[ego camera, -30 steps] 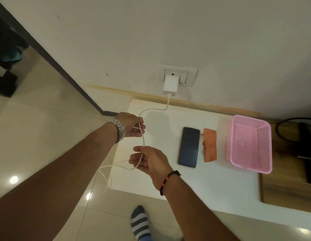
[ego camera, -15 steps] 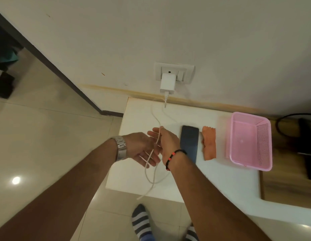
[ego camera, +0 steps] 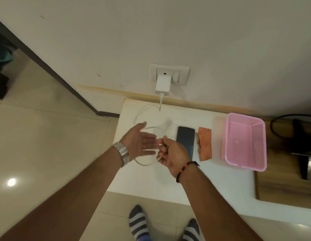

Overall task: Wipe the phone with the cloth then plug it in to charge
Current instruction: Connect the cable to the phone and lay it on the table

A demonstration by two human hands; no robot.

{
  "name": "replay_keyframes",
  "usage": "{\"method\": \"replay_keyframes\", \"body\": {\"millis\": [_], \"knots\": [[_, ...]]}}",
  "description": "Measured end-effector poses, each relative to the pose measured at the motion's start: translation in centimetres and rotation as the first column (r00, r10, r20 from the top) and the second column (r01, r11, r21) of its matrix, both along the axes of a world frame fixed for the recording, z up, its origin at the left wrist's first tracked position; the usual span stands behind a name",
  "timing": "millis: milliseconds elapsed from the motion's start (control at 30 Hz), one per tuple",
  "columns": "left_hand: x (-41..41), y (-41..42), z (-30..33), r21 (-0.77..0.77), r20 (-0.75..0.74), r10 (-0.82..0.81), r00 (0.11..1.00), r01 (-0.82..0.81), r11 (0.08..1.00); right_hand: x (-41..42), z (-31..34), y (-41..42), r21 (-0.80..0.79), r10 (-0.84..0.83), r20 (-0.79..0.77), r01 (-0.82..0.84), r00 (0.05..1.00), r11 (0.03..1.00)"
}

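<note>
Progress, judged from the layout: the slim black glass-faced phone point(ego camera: 185, 142) lies flat and screen-up on the white matte table top point(ego camera: 212, 185), with no cable in its port that I can see, so the charging step is not done; whether it has been wiped cannot be told from the screen. The small orange cloth with a zigzag-cut edge point(ego camera: 205, 144) lies flat just beside the phone's right edge, apparently not in use. The white square charger block point(ego camera: 162, 85) sits in the white wall socket plate point(ego camera: 169, 74), and its thin white rubbery cable point(ego camera: 142, 110) drops to the table and loops loosely toward the hands. Right hand point(ego camera: 173, 153): fingers curled, pinching a stretch of the cable over the table, just left of the phone; the plug tip is not clearly visible. Left hand point(ego camera: 139, 141): spread, palm turned inward, fingers straight and motion-blurred, with cable loops running past the palm; contact cannot be confirmed. Materials: cable slack and springy, likely to hold its coils; phone face smooth and dark, faintly reflective; cloth thin and soft-looking. Rigid pink perforated plastic basket point(ego camera: 246, 141) stands well right of the cloth, nothing visible inside
</note>
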State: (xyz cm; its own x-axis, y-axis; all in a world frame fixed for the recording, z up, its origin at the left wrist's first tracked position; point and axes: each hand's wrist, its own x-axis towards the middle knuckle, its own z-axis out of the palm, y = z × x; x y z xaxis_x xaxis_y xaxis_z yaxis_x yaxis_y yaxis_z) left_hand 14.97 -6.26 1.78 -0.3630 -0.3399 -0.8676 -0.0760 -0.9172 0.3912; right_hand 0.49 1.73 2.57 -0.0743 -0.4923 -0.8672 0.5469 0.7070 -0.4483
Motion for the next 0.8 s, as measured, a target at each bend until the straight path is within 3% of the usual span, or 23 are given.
{"method": "replay_keyframes", "body": {"millis": [133,233,267,333,400,467,600,700,800], "knots": [[-0.2,4.0,1.3,-0.105,-0.054,-0.377,0.925,0.370,0.923,0.0,0.9,-3.2,0.050,-0.125,0.077,0.121,0.989,0.991],[-0.7,4.9,2.1,-0.192,0.116,-0.414,0.903,0.430,0.882,-0.2,1.1,-3.8,-0.036,-0.104,0.032,0.105,0.994,0.994],[-1.0,5.0,2.3,-0.202,0.133,-0.327,0.936,0.348,0.915,-0.3,1.0,-3.7,-0.076,-0.072,0.028,0.074,0.997,0.994],[-1.7,4.7,2.5,-0.155,0.031,0.003,1.000,0.002,0.988,-0.1,0.8,-2.7,-0.125,0.032,0.107,-0.019,0.994,0.992],[-2.0,3.3,2.4,-0.042,-0.074,0.350,0.934,-0.354,0.934,0.5,0.7,-1.0,-0.159,0.242,0.148,-0.218,0.959,0.963],[-1.9,1.4,2.0,0.011,-0.062,0.554,0.831,-0.554,0.832,0.7,0.6,1.0,-0.167,0.440,0.091,-0.422,0.893,0.891],[-0.6,-0.8,0.0,-0.096,0.170,0.672,0.721,-0.667,0.739,-1.3,0.1,4.4,-0.152,0.434,-0.018,-0.432,0.901,0.889],[0.6,-0.6,-1.9,-0.113,0.295,0.638,0.712,-0.637,0.763,-3.9,-0.3,5.6,-0.040,0.407,-0.171,-0.419,0.897,0.907],[1.7,0.4,-3.7,-0.070,0.367,0.549,0.751,-0.566,0.822,-6.1,-0.7,6.3,-0.063,0.249,-0.117,-0.257,0.961,0.964]]}}
